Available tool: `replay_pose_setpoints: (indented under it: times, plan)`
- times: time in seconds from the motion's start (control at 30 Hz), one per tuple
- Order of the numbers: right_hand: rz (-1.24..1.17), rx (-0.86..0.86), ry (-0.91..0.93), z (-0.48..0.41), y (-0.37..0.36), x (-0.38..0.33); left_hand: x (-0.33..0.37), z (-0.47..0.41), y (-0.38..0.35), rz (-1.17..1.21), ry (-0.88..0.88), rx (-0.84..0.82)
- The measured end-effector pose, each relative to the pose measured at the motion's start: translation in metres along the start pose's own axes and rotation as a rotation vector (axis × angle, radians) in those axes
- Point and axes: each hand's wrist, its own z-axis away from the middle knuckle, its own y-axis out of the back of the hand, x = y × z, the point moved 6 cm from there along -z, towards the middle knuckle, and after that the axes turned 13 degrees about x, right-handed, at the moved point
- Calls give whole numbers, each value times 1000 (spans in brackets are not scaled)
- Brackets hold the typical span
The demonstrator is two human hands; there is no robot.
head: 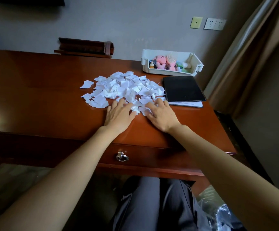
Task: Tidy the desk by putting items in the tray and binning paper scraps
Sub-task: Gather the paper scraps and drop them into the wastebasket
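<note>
The left hand lies palm down on the tabletop. Its fingers are straight and a little spread, holding nothing, with the tips touching the near edge of the scraps. The scraps are torn white paper in a loose heap that spreads out beyond both sets of fingers, with a few stray pieces off to the left of the left fingers. Far beyond the left fingers, against the wall, stands a dark wooden rack. Nearer than the left wrist, on the drawer front, hangs a metal ring pull. Just right of the left hand, the right hand also lies palm down, its fingers spread and slightly bent, resting on the nearest scraps; the tips are blurred and no grip shows. Just right of the right fingers lies a black folder on a white pad, touching the heap's right edge. Beyond the right fingers, near the wall, the white tray holds small plush toys. Under the right forearm, down by the floor, a clear bag shows.
</note>
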Motion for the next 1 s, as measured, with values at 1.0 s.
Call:
replay_pose_setpoints:
  times: [1.0]
  plan:
    - [-281,174,-398,22,37,41,14,-10,16,582,405,317]
